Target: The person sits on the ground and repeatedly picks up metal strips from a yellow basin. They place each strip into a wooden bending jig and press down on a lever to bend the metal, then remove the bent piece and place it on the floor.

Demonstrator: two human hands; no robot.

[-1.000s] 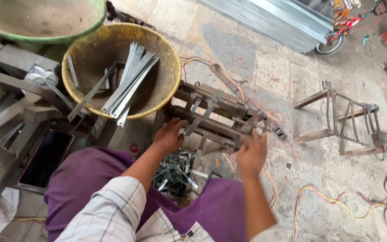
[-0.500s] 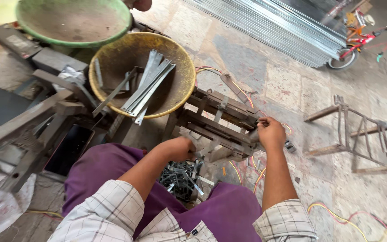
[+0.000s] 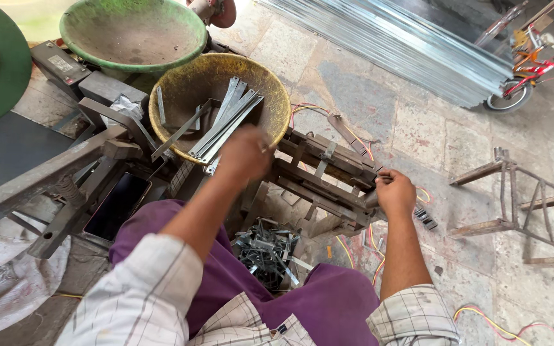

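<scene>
Head view: a seated worker's left hand (image 3: 245,154), fingers curled though their grip is blurred, reaches to the metal strips (image 3: 226,125) in a yellow basin (image 3: 181,83), kept within arm's reach. The right hand (image 3: 395,192), fingers closed, steadies the end of a rusty jig (image 3: 322,173). Bent clips (image 3: 267,250) lie on stone paving (image 3: 418,128) outdoors.
</scene>
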